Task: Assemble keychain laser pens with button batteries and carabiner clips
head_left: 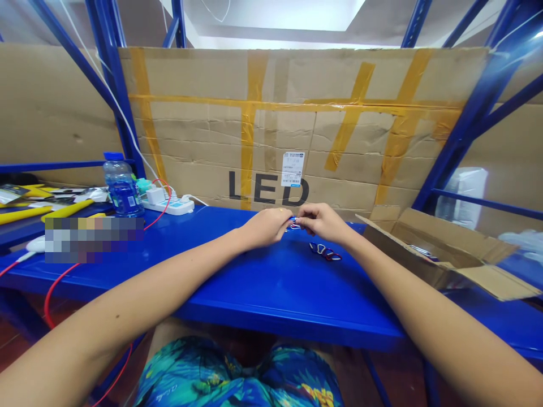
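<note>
Both my hands meet over the far middle of the blue table (254,282). Between them is a small blue carabiner (293,220), partly covered by my fingers. My left hand (266,226) pinches its left side, and the fingers of my right hand (320,220) close on its right side. A silvery, red-edged loop (294,226) shows just under the fingertips; whether it is a second carabiner I cannot tell. On the tabletop in front of my right hand lies a short row of several carabiners (326,252), in dark blue, silver and red.
An open cardboard box (424,249) stands on the right with small items inside. To the left are a bottle of blue liquid (123,186), a white power strip (173,205), yellow-handled things (68,209) and a red cable (53,288). A large cardboard sheet (203,141) forms the back.
</note>
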Demonstrator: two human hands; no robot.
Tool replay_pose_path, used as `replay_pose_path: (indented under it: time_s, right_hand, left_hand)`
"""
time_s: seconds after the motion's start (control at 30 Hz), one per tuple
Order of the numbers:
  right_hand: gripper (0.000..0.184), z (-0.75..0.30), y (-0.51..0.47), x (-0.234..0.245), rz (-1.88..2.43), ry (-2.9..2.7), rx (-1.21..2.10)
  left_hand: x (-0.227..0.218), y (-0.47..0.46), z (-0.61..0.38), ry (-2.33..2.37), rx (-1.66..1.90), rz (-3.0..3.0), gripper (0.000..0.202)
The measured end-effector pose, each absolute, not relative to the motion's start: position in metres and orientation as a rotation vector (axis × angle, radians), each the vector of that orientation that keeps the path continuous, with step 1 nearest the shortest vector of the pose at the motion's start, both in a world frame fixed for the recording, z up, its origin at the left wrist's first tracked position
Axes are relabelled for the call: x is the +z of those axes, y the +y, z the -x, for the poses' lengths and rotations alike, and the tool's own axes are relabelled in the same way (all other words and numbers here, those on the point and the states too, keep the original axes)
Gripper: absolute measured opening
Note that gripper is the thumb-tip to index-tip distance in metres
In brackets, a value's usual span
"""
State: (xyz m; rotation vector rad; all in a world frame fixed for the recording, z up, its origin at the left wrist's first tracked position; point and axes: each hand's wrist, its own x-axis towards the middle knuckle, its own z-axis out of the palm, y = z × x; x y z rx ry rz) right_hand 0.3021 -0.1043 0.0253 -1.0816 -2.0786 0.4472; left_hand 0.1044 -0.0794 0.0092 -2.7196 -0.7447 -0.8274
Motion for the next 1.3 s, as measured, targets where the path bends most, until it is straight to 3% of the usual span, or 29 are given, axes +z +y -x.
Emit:
replay_pose_path:
  time_s: [0.33, 0.8, 1.03, 1.3]
  right_hand:
    - [0.017, -0.304, -0.109, 0.03, 1.037, -2.2, 0.159]
    - [0.026, -0.296, -0.102, 0.024, 1.096, -1.973, 0.703]
    - [0.026, -0.315, -0.099, 0.035, 1.658, -2.233, 0.062]
    - [0.021, -0.309, -0.104, 0.022, 1.988, -2.427, 0.059]
  left_hand:
    - [0.012, -0.08, -0.108, -0.772, -0.983, 2.855, 0.022]
    - [0.007, -0.075, -0.105, -0.718, -0.864, 2.673, 0.024]
    - [0.013, -0.061, -0.093, -0.99, -0.935, 2.595, 0.024]
    - [0.012, -0.066, -0.093, -1.021, -0.856, 2.602, 0.024]
